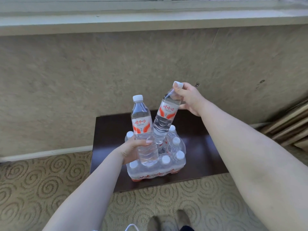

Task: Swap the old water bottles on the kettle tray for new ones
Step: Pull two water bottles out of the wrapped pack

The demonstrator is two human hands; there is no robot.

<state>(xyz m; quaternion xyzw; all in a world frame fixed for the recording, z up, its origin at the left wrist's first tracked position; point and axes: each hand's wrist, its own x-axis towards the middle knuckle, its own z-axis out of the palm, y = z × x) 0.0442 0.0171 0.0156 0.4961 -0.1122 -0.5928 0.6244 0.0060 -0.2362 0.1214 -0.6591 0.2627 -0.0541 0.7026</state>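
A shrink-wrapped pack of water bottles with white caps stands on a low dark wooden table. My left hand grips the lower body of one clear bottle with a red and white label, held upright above the pack. My right hand pinches the neck of a second bottle just under its white cap. This bottle tilts to the right, and its base is still down inside the torn top of the pack. The kettle tray is not in view.
A beige textured wall and a window sill rise behind the table. Patterned carpet covers the floor. Light wooden slats lean at the right. My feet are at the bottom edge.
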